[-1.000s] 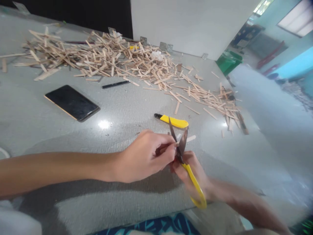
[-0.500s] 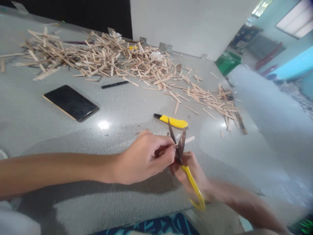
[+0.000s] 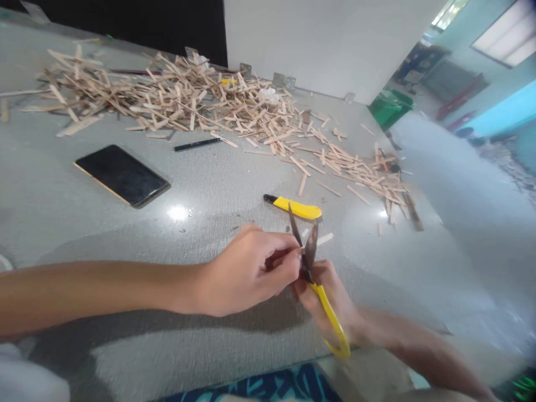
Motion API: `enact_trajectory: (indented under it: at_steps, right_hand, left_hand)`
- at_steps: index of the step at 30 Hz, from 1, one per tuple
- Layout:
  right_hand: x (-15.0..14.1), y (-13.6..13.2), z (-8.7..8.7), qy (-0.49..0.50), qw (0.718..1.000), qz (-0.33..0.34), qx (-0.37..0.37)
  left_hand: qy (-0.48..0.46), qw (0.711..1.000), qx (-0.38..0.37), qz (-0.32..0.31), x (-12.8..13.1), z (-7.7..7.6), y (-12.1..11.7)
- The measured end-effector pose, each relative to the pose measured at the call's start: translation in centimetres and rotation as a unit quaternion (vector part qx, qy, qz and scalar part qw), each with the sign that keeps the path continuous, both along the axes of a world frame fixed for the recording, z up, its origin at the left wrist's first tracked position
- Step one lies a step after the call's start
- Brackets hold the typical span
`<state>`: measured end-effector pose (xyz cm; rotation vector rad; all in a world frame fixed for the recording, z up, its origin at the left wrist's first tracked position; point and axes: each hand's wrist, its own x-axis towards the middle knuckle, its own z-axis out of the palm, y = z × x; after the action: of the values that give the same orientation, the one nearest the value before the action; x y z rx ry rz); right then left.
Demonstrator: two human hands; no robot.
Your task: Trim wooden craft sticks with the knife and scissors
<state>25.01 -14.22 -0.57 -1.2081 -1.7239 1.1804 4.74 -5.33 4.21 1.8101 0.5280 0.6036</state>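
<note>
My right hand (image 3: 329, 296) is closed around a pair of scissors (image 3: 329, 312) with yellow handles and dark, stained blades. The blades stand apart and point away from me. Close against them, my left hand (image 3: 259, 271) pinches a small piece of wooden stick (image 3: 302, 250), mostly hidden by the fingers; its pale end shows between the blades. Just beyond the blade tips lies a yellow utility knife (image 3: 297, 208) with a black end. A short pale stick piece (image 3: 325, 239) rests on the table to the right of the blades.
A long heap of wooden sticks (image 3: 167, 97) spreads along the back of the grey table (image 3: 218, 195) and trails off to the right. A black phone (image 3: 121, 176) and a thin black bar (image 3: 197, 144) lie at the left. A green bin (image 3: 390, 109) stands beyond the table.
Almost nothing differs. Both hands and the scissors hold nearly the same position, with the blades still apart.
</note>
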Motion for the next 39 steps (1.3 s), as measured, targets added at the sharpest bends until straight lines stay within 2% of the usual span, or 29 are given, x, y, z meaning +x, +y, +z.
enact_trajectory:
  at_steps: [13, 19, 22, 27, 34, 39]
  right_hand:
    - [-0.1, 0.1, 0.0, 0.020, 0.999, 0.001, -0.033]
    - [-0.2, 0.4, 0.6, 0.027, 0.999, 0.015, -0.023]
    - [-0.1, 0.5, 1.0, 0.034, 0.999, 0.026, -0.017]
    - [0.3, 0.3, 0.8, 0.041, 0.999, 0.016, -0.013]
    - [0.4, 0.3, 1.0, -0.005, 1.000, 0.014, 0.026]
    - [0.2, 0.6, 1.5, -0.004, 0.999, 0.020, 0.047]
  left_hand:
    - [0.012, 1.000, 0.009, 0.013, -0.2, 0.1, -0.1]
    - [-0.027, 0.996, -0.088, 0.015, -0.1, 0.3, 0.0]
    - [-0.054, 0.992, -0.112, 0.023, -0.2, 0.7, 0.2]
    - [-0.034, 0.995, -0.091, 0.014, -0.3, 1.3, 0.5]
    - [0.009, 0.998, -0.064, -0.005, -0.3, 1.0, 0.6]
    - [0.027, 0.999, -0.042, -0.008, -0.3, 1.0, 0.9]
